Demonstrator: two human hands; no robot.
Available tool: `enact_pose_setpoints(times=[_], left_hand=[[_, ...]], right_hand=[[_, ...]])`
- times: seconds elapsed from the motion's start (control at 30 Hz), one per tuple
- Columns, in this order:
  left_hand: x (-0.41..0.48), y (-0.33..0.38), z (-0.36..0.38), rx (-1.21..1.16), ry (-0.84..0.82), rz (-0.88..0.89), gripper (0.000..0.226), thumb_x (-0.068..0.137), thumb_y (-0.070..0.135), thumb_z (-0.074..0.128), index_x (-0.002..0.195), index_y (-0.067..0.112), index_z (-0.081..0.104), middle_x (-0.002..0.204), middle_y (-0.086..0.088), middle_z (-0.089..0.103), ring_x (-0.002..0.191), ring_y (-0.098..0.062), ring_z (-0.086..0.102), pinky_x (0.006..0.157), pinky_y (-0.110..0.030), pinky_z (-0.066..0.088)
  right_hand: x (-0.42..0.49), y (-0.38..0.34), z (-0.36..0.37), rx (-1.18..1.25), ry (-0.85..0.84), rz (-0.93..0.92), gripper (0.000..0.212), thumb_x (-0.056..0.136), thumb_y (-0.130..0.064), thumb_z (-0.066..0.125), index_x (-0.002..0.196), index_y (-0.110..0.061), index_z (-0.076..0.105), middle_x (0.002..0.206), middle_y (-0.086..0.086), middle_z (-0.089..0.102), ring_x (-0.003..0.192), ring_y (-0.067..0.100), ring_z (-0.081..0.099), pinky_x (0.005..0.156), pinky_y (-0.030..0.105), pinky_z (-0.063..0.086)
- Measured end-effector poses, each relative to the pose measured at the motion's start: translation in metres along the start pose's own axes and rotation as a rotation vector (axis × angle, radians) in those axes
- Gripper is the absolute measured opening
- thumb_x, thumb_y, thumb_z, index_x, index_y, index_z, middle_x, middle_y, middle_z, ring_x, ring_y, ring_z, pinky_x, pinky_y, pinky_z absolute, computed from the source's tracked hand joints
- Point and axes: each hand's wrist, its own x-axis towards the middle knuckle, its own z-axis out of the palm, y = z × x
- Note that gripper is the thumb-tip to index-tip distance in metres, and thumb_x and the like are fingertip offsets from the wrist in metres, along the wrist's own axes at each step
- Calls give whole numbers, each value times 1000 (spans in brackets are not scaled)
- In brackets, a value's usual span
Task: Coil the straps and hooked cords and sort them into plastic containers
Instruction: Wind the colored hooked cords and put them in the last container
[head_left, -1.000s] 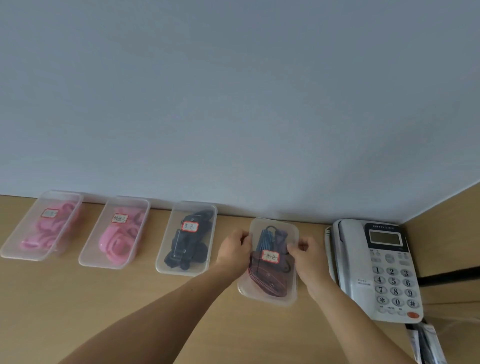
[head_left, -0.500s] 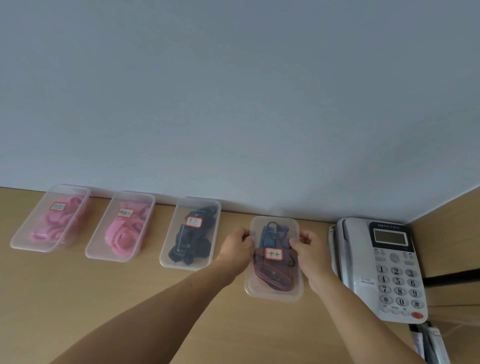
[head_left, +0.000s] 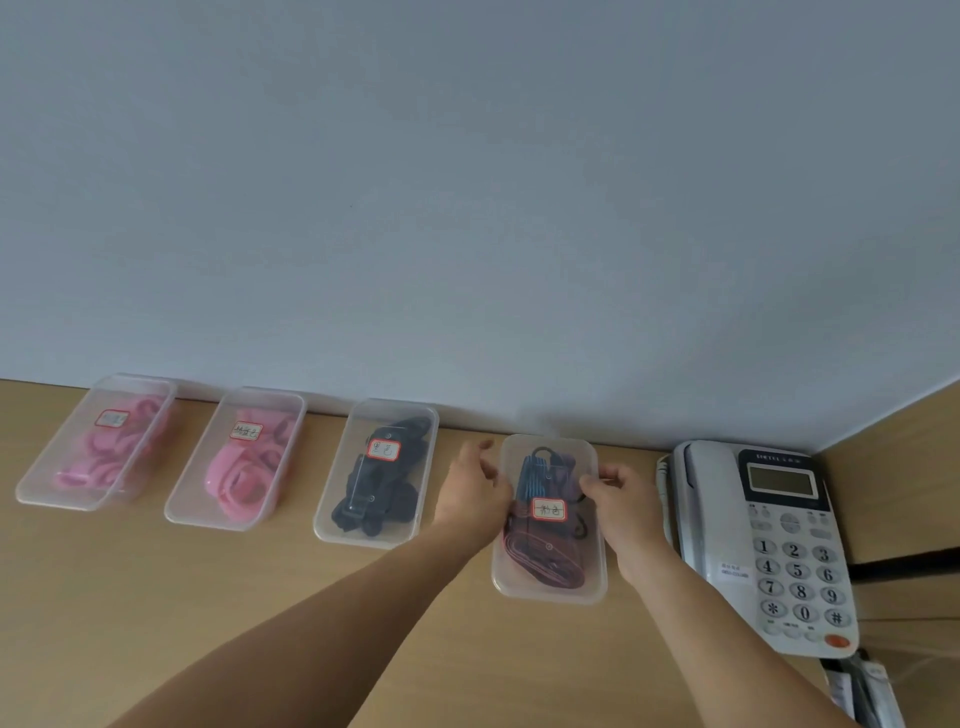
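Altogether 4 containers (head_left: 363, 418), left hand (head_left: 474, 496) and right hand (head_left: 621, 506) pinching the rightmost container (head_left: 589, 577), 1 telephone (head_left: 769, 545).

Telephone (head_left: 753, 530) keypad (head_left: 800, 579): 1 to 9, then *, 0, #. Brand line (head_left: 777, 457) above display: blurred, unreadable. Sticker (head_left: 734, 570) beside keypad: print too small. Red-bordered label (head_left: 384, 449) with handwritten characters on each: leftmost container (head_left: 36, 493), second container (head_left: 182, 512), third container (head_left: 332, 532), rightmost container (head_left: 550, 592); none surely readable.
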Motion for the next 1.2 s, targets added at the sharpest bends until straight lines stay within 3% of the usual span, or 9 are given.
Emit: enact_pose_setpoints(times=[0.07,0.17,0.3,0.37,0.5,0.7,0.9,1.07,1.2], left_hand=[[-4,1,5,348,115,244,65,89,12,51,149,24,31,140,-3,41,126,-24,42,103,-36,42],[-8,6,21,687,55,570,66,89,26,42,153,18,27,162,-6,19,149,-26,14,120,-37,14],[-3,-4,33,855,-43,585,69,96,44,6,156,12,-3,165,-6,-12,151,-21,-18,121,-37,-15],[-2,-9,33,879,-42,597,74,92,54,-2,153,13,-10,162,-5,-19,149,-20,-24,121,-38,-16],[-1,-13,35,901,-25,622,83,92,63,10,155,11,-6,160,-7,-20,148,-23,-24,120,-40,-17],[6,-10,36,916,-25,637,83,93,63,10,156,10,-2,162,-9,-17,148,-23,-25,119,-39,-19],[13,-8,32,881,2,630,81,93,62,4,157,11,-1,164,-8,-15,149,-21,-23,119,-37,-19],[16,-4,30,859,8,684,80,95,60,11,157,10,10,166,-11,3,153,-22,-8,122,-38,-10],[16,-3,28,873,6,680,79,95,60,10,158,11,10,166,-10,4,153,-21,-7,122,-37,-10]], right_hand=[[0,-1,1,-24,9,-16,12,87,-18,67,82,-28,63,83,-4,67,76,15,64,59,30,47],[3,-5,3,-73,8,-37,12,86,-18,67,80,-27,64,79,-5,68,71,13,65,59,30,49],[9,-8,5,-154,-23,-77,5,83,-24,67,81,-28,65,81,-9,69,78,11,64,63,30,49],[14,-8,4,-137,-62,-58,9,85,-30,65,79,-23,67,78,-7,69,78,16,65,68,35,52],[25,-9,-3,-110,-94,5,54,84,-53,55,67,-3,58,60,5,56,60,24,54,61,38,45],[28,-11,8,-195,10,-69,41,90,-47,56,58,-22,57,53,-7,57,59,18,55,58,32,43],[9,-8,-1,-42,-122,-10,20,92,-29,63,78,-17,69,77,6,71,74,26,65,67,41,52],[-7,4,-2,-14,-36,46,36,89,-35,69,62,-12,60,59,4,62,56,21,56,56,36,44],[-16,-1,-3,-21,-68,25,25,89,-32,68,73,-14,65,68,3,68,62,21,61,59,37,47]])
